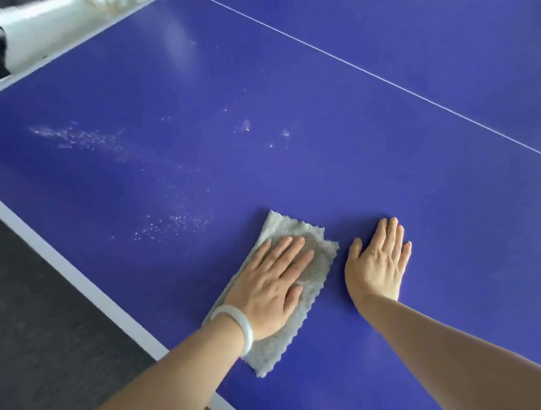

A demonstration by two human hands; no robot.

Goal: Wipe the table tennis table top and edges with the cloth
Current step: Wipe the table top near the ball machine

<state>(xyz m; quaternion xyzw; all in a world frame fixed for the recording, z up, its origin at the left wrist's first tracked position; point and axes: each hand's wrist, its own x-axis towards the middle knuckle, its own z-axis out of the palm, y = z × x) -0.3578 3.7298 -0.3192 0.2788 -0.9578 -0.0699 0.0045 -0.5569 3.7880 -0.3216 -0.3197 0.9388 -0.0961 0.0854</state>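
Grey cloth (297, 266): flat on blue tabletop (384, 136), under left hand (267, 286), fingers (292, 250) straight, pressing. Right hand (377, 262): just beside, fingers spread flat, holding nothing. Droplets (170, 224) beyond left fingertips.

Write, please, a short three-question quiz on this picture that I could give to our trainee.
1. True or false: the right hand presses the cloth onto the table.
2. Where do the white specks lie? A: left of the cloth and beyond it; B: right of the right hand; C: on the cloth.
3. Fill in: the white bracelet sits on the ___ wrist.
Key: 1 false, the left hand lies flat on the cloth, the right flat on bare table; 2 A; 3 left.
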